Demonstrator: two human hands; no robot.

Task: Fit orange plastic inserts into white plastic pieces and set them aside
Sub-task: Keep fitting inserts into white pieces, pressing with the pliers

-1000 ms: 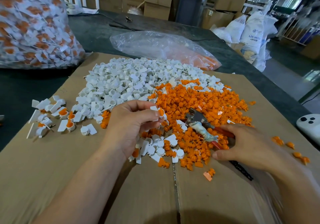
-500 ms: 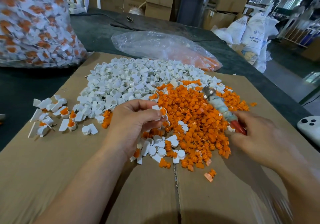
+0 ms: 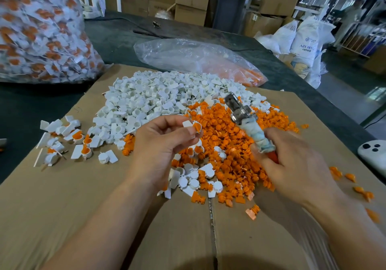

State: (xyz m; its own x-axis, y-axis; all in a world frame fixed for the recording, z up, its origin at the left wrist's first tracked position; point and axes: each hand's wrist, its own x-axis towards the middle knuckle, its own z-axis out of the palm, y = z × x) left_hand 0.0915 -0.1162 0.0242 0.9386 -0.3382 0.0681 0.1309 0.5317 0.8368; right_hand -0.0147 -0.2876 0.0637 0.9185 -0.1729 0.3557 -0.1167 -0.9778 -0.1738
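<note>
- Piece in my left hand (image 3: pixel 165 142): a white plastic piece (image 3: pixel 188 124) with an orange insert (image 3: pixel 196 127) sitting in its cup. I pinch it tight between thumb and fingertips, up in the air over the piles.
- Insert looks in place but maybe not pushed all the way down. I cannot tell how deep it sits.
- My right hand (image 3: pixel 292 165) is wrapped tight around a hand tool (image 3: pixel 242 115). It has a metal head, cloth wound around the middle, and a red handle down in my fist. The head points up and away, near the held piece but not touching it.
- I think the step now is pressing the insert home with the tool.
- Next I need to bring the metal head onto the orange part, keep the white piece steady, and push or tap straight so it does not pop out or slip from my fingers.
- Below my hands lie the loose orange inserts (image 3: pixel 234 144) in a big heap, and the white pieces (image 3: pixel 146 102) in a heap beside it, touching it.
- Off to my left sits a small group of finished pieces (image 3: pixel 69 140), set aside on the cardboard (image 3: pixel 62 207).
- Farther back is a clear bag (image 3: pixel 188 56), and a big full bag (image 3: pixel 41 29) at the far left.
</note>
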